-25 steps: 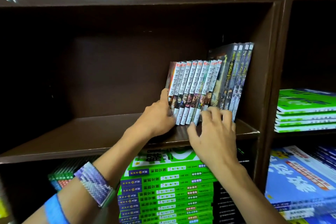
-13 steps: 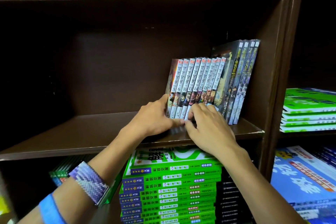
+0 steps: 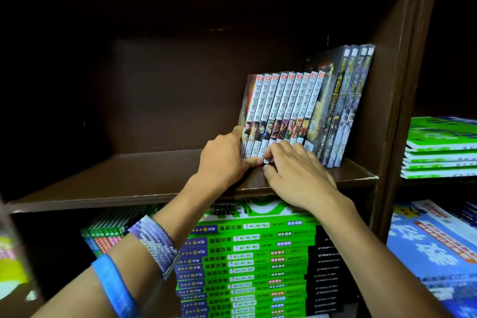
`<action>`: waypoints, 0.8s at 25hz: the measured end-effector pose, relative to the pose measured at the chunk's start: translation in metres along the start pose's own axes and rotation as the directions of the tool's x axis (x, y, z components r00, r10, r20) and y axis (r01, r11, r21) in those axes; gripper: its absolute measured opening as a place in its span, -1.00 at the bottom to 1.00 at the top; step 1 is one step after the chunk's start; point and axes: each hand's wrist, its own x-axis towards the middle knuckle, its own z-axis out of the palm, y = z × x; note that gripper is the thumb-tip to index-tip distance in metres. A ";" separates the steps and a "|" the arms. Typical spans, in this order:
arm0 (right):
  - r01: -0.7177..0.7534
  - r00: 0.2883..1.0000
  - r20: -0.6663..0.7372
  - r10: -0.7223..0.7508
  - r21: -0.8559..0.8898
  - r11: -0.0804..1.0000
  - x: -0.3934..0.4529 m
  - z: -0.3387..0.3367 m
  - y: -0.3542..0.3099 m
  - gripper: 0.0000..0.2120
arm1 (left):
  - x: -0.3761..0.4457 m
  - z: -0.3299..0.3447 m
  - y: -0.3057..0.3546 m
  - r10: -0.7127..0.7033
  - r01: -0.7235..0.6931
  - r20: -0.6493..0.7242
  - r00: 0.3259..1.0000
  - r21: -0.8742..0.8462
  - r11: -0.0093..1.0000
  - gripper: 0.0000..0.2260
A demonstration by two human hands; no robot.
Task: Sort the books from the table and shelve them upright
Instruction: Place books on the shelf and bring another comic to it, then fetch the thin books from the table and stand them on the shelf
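Observation:
A row of several white-spined numbered manga volumes (image 3: 282, 108) stands on the dark wooden shelf (image 3: 124, 175), leaning right against several taller dark-spined books (image 3: 346, 111) beside the shelf's right wall. My left hand (image 3: 224, 157) presses on the leftmost volume's cover near its bottom, thumb up along it. My right hand (image 3: 294, 170) lies over the lower spines of the row, fingers bent against them. The bottoms of the spines are hidden by both hands.
The shelf's left half is bare board. Below it lies a flat stack of green books (image 3: 247, 261) with dark ones beside. To the right, past the upright panel (image 3: 402, 85), are stacked green books (image 3: 441, 147) and blue-covered books (image 3: 436, 248).
The white-spined volumes have been pushed back and closer together against the taller books. My right hand slid left along their lower spines toward my left hand.

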 end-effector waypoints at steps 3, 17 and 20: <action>-0.005 0.999 -0.047 0.003 -0.046 0.999 -0.006 0.001 -0.003 -0.71 | -0.013 -0.012 0.002 0.005 -0.001 0.047 0.999 -0.078 0.997 -0.54; 0.162 0.987 -0.066 -0.148 0.344 0.925 -0.239 0.201 -0.201 -0.06 | -0.291 -0.062 -0.163 -0.218 0.100 -0.324 0.921 -0.342 0.934 -0.32; 0.195 0.947 0.166 -0.277 0.389 0.900 -0.262 0.238 -0.244 -0.03 | -0.359 -0.066 -0.207 -0.416 0.359 -0.269 0.869 -0.237 0.903 -0.26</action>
